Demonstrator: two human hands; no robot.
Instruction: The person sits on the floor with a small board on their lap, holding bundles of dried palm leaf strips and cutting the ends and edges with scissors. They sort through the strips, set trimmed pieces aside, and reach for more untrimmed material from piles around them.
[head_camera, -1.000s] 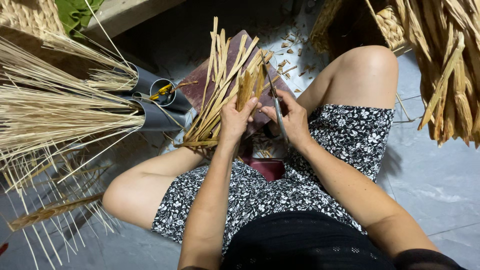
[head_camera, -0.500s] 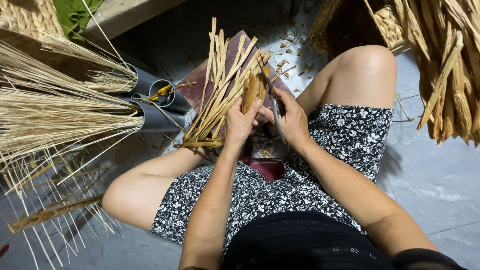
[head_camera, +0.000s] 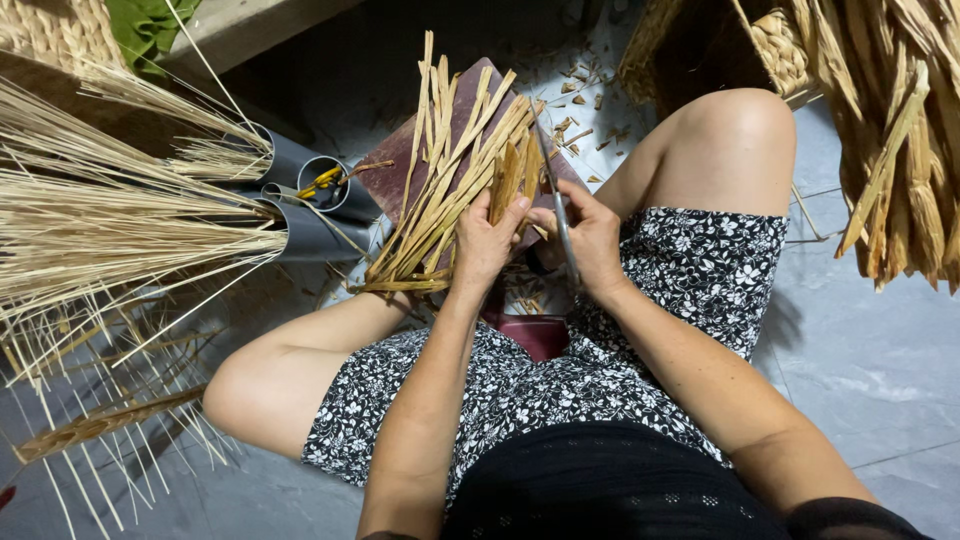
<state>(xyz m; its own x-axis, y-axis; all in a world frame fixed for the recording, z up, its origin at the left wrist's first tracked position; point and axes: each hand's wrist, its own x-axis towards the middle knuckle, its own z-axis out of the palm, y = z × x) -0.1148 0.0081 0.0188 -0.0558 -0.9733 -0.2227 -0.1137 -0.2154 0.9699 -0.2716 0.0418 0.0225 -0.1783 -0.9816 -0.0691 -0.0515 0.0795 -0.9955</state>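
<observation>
My left hand (head_camera: 487, 243) grips a short bunch of flat dried straw strips (head_camera: 512, 175), held upright over a dark red board (head_camera: 470, 105). My right hand (head_camera: 592, 238) holds metal scissors (head_camera: 553, 190), whose blades point up beside the bunch. A longer fan of straw strips (head_camera: 440, 190) lies across the board and reaches down to my left knee. Small cut straw bits (head_camera: 575, 110) are scattered on the floor beyond the board.
Long thin reeds (head_camera: 110, 225) stick out of grey tubes (head_camera: 310, 215) at the left. A woven basket (head_camera: 45, 30) sits top left, with a green cloth (head_camera: 145, 25) beside it. Thick dried straw bundles (head_camera: 900, 130) hang at the right. My bare knees flank the board.
My hands have shifted slightly closer together on the straw bunch, and the scissors have swung from tilted beside my right hand to upright against the bunch.
</observation>
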